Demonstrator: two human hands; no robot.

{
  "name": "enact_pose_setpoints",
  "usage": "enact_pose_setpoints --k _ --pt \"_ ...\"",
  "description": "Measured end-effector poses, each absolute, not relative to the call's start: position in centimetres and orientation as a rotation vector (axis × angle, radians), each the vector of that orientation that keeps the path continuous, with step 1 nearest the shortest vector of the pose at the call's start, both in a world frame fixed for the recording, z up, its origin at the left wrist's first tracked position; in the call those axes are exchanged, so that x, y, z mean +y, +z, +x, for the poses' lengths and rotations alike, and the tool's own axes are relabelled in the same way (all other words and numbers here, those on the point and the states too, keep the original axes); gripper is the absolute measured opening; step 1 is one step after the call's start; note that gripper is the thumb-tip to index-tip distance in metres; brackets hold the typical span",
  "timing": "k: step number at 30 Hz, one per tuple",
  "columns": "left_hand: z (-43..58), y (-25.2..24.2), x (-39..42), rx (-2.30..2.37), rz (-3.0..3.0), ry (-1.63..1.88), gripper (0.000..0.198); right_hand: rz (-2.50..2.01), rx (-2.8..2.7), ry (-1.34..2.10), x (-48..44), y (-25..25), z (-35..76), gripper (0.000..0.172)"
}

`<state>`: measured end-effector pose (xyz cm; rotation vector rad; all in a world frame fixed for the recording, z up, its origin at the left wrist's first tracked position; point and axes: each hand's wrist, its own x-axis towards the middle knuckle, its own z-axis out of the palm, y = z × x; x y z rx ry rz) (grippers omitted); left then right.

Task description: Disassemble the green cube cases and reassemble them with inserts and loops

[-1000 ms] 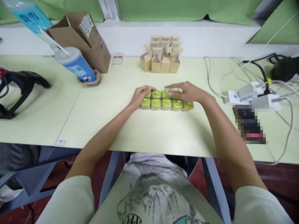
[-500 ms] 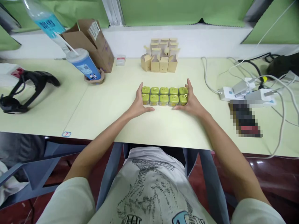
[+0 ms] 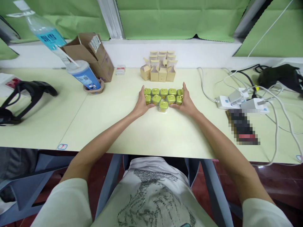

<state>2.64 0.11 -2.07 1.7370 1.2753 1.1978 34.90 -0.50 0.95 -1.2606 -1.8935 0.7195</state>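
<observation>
Green-lidded jars (image 3: 163,92) sit between left hand (image 3: 141,104) and right hand (image 3: 188,103), each spread wide against an end.

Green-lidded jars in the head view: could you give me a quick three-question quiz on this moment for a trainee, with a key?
1. Which things stand straight beyond the green-lidded jars, seen from the camera?
A) the blue cup
B) the small open cartons
C) the white plugs

2. True or false: the left hand and the right hand are at the same end of the jars.

3. How many jars stand nearer the camera than both rows?

Key: 1. B. 2. False; there is one hand at each end. 3. One.
</observation>
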Motion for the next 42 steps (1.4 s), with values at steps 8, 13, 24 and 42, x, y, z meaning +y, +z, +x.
enact_pose_setpoints --k 8,13,24,42 --pt "1.5 -0.2 -0.5 1.281 2.016 1.189 0.14 -1.258 -2.002 0.248 -0.5 0.8 36.3 0.146" --pt "2.7 3.4 0.0 0.96 2.444 1.06 0.06 -1.135 -2.302 -0.104 -1.6 2.6 35.4 0.062" --pt "4.4 1.9 -0.2 1.224 2.338 1.149 0.055 -1.242 -2.265 -0.203 -2.1 2.5 33.9 0.047" --pt "0.5 -0.6 2.8 1.211 1.975 0.976 0.149 -1.332 -2.239 -0.281 -2.1 1.7 29.9 0.045"
